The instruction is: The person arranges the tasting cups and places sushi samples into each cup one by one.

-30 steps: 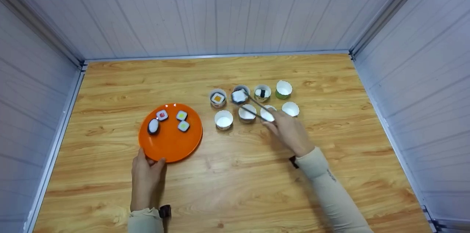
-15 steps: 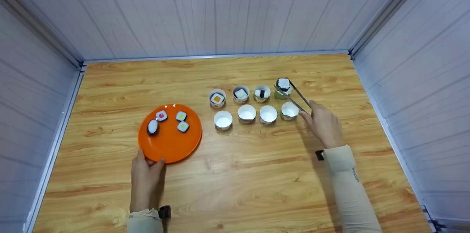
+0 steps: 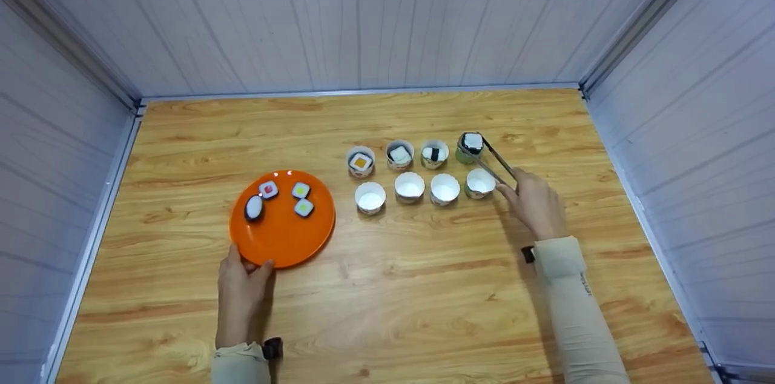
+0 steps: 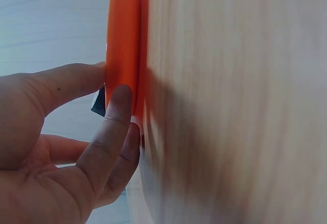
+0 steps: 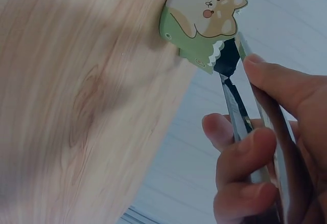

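My left hand [image 3: 241, 293] holds the near rim of an orange plate [image 3: 281, 248], thumb on one side and fingers on the other, as the left wrist view shows. On that plate lie several toy sushi pieces, among them an oval white-topped one [image 3: 254, 208]. My right hand [image 3: 537, 205] grips metal tongs [image 3: 499, 157]. Between the tong tips is a black-sided, white-topped sushi piece [image 3: 472, 142], at the mouth of the back-right green paper cup [image 3: 465, 157]. In the right wrist view, the tongs [image 5: 235, 106] reach a cup rim; the piece's lower part is hidden.
Two rows of paper cups stand right of the plate. Three back cups hold sushi pieces: an orange-centred one [image 3: 361, 162], a white one [image 3: 399, 155] and a black-banded one [image 3: 435, 154]. A front cup [image 3: 480, 183] sits below the tongs. Panel walls [image 3: 357, 20] enclose the wooden table.
My right hand has carried the sushi piece rightward, from above the second back cup to the back-right cup, then slightly lower. My left hand stays on the plate.
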A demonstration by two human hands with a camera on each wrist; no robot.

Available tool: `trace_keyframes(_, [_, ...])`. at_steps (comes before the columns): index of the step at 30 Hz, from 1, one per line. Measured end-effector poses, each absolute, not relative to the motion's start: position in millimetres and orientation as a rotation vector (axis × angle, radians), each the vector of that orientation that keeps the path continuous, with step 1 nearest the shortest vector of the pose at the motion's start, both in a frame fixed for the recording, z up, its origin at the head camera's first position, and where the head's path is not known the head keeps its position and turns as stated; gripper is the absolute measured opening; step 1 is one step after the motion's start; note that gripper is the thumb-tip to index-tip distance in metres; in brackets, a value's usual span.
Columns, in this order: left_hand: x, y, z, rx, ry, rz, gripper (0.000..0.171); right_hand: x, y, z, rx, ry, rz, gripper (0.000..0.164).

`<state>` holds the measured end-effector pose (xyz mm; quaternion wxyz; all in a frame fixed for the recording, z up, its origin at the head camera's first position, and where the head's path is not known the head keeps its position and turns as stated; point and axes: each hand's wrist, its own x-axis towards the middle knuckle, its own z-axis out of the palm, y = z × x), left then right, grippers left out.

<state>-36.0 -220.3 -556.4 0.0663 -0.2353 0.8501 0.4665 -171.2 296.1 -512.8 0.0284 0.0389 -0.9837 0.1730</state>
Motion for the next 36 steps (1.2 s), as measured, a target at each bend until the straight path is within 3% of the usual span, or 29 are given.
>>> trace_keyframes(8, [-35.4,-219.5,-555.4,-0.711,2.555,1.409,0.063,-171.6,294.8,-513.0,0.106,-3.068,0.533,0.040])
trace_keyframes(20, [-33.7,-219.9,-553.4,-0.680,2.602,1.399,0.057,-167.9,281.1,-504.8,0.118,-3.051,0.507,0.049])
trace_keyframes(28, [-33.7,-219.2,-552.7,-0.726,2.558,1.395,0.067,-166.3,235.2,-495.1,0.263,-3.026,0.505,0.051])
trace_keyframes(36, [-32.1,-217.8,-551.6,-0.706,2.541,1.453,0.066,-165.6,164.2,-489.3,0.561,-2.996,0.451,0.052])
